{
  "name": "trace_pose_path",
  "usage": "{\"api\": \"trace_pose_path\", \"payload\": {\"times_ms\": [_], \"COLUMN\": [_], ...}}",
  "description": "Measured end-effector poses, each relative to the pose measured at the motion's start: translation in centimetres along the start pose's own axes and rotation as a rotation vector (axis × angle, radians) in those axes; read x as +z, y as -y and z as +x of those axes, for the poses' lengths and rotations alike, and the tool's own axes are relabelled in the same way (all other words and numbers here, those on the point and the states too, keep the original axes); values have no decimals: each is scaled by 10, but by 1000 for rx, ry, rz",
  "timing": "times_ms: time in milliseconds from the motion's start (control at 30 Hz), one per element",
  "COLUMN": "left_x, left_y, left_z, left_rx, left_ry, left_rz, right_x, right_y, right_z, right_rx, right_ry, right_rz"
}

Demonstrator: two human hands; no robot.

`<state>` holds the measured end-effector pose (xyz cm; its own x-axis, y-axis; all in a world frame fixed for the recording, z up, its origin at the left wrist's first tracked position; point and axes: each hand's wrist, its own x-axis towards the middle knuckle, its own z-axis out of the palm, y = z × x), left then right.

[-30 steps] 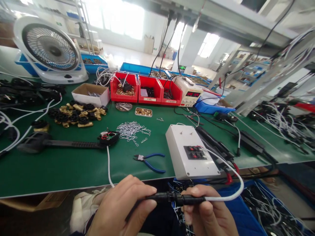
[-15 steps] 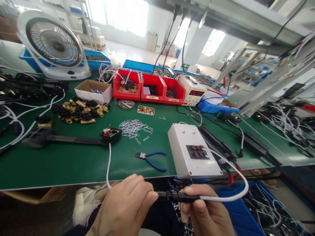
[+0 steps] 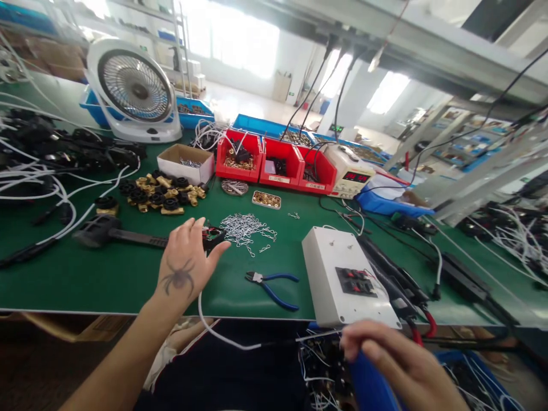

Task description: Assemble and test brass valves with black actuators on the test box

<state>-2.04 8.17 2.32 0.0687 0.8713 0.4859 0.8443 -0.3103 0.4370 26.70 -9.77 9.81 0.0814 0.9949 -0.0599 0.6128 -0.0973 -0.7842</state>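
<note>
My left hand (image 3: 186,257) lies palm down with fingers stretched and thumb apart, over a small black housing (image 3: 214,235) with exposed wires, which it partly covers. The housing sits at the end of a black hammer-shaped part (image 3: 137,237). From it a white cable (image 3: 222,338) hangs past the table edge to a dark connector (image 3: 278,343). At the lower right my right hand (image 3: 394,359) is blurred, fingers curled, in front of the grey switch box (image 3: 325,285). A white cable runs to its fingertips; whether they grip it I cannot tell. Blue-handled cutters (image 3: 274,288) lie between the hands.
Loose spring clips (image 3: 244,228) are heaped mid-table. Behind stand red bins (image 3: 280,165), a white carton (image 3: 186,165), a power supply (image 3: 349,171) and a fan (image 3: 135,91). Brass fittings (image 3: 162,194) lie left. Below the table edge is a blue bin (image 3: 372,382).
My left hand has let go of the black connector and moved up and left to the housing. My right hand has moved right, off the connector, which now hangs between cables.
</note>
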Motion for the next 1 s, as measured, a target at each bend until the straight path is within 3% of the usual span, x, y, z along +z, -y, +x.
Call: {"api": "trace_pose_path", "payload": {"times_ms": [67,100,167,267,333,467,600,733,833,867,967,1000], "left_x": [14,18,21,9,-6,-35,-50,-56,-59,-59,-57,-56], "left_y": [13,16,16,4,-8,-32,-44,-47,-49,-50,-52,-52], "left_z": [11,13,12,-1,-14,-39,-51,-56,-59,-59,-61,-60], "left_rx": [-27,-30,-25,-1,11,33,86,166,200,216,288,317], "left_ry": [36,50,60,82,126,253,299,307,297,296,302,307], "left_rz": [-9,-29,-84,-186,-272,-609,-777,-829,-804,-803,-847,-867], "right_x": [-18,-26,-36,-39,-36,-30,-31,-32,-15,-4,42,57], "right_y": [2,0,-10,-28,-35,-41,-41,-32,-14,-7,13,17], "right_z": [30,47,82,122,134,135,137,132,105,93,56,48], "right_rx": [-32,-40,-57,-74,-83,-108,-146,-214,-291,-316,-391,-385], "right_ry": [-382,-500,-593,-526,-437,-366,-358,-459,-595,-570,-152,-74], "right_rz": [-125,-164,-245,-283,-295,-334,-372,-406,-361,-299,237,325]}}
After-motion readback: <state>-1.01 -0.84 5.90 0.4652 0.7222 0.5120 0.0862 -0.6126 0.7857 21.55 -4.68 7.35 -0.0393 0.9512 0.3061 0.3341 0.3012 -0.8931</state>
